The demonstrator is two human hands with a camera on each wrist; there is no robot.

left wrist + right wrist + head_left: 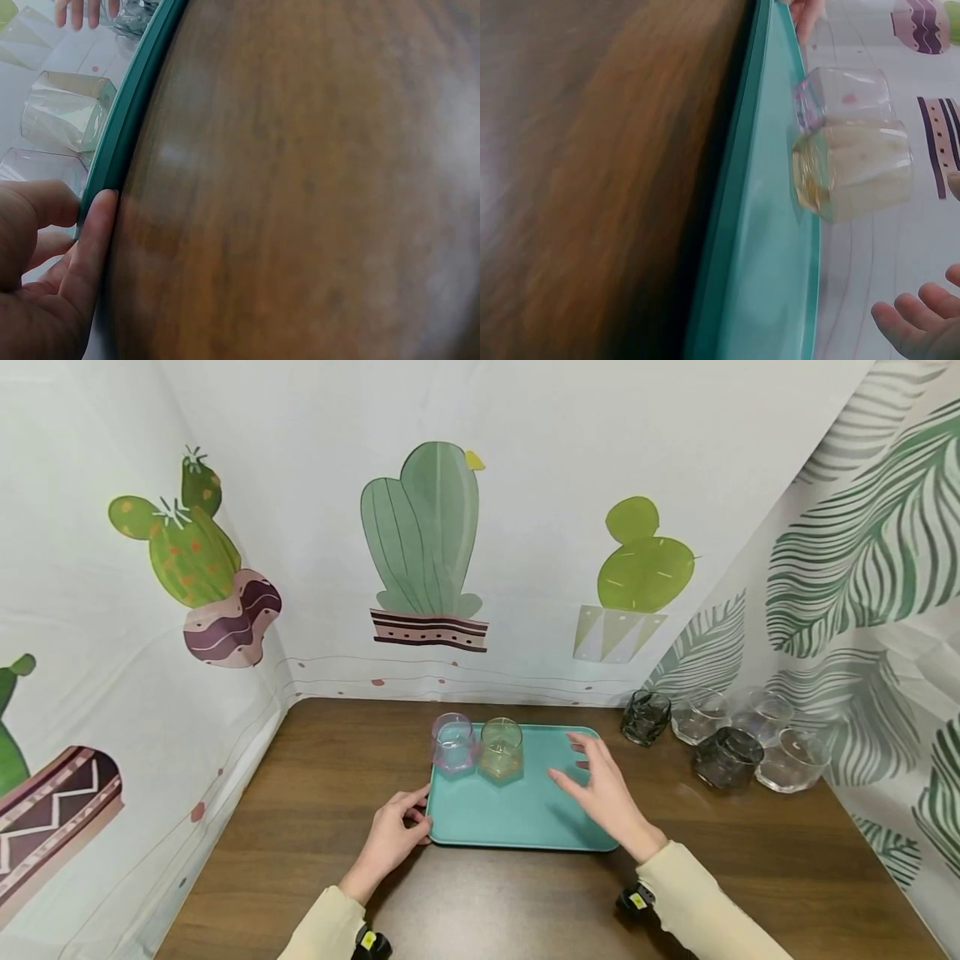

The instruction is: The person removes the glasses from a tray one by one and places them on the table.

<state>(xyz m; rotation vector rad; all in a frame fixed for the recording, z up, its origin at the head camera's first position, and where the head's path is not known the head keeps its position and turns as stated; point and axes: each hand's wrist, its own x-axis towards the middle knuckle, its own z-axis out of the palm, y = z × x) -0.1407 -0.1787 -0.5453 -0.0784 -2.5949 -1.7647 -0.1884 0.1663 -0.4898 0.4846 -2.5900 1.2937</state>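
we hold the tray [517, 814] at its near left edge with our left hand [393, 842]: the thumb lies on the rim and the fingers curl beside it, so that grip is closed on the tray. the left wrist view shows the thumb [94, 247] pressed along the teal rim [124, 127], with the brown surface [300, 187] beside it.

our right hand [603, 793] hovers over the right half of the tray, fingers spread and relaxed, an open grip that holds nothing. in the right wrist view only its fingertips [915, 315] show at the lower edge.

the tray lies flat on the surface [322, 793], near the middle. two glasses stand at its far left corner, just beside each other: a purple glass [453, 744] on the left and a yellow glass [501, 748] on the right. the right hand is near the yellow glass but apart from it.

off the tray, at the far right of the surface, stand five more glasses: a dark glass [645, 717] nearest the tray, another dark one [727, 757] and three clear glasses [791, 760] around it. a cactus curtain [427, 543] hangs behind.
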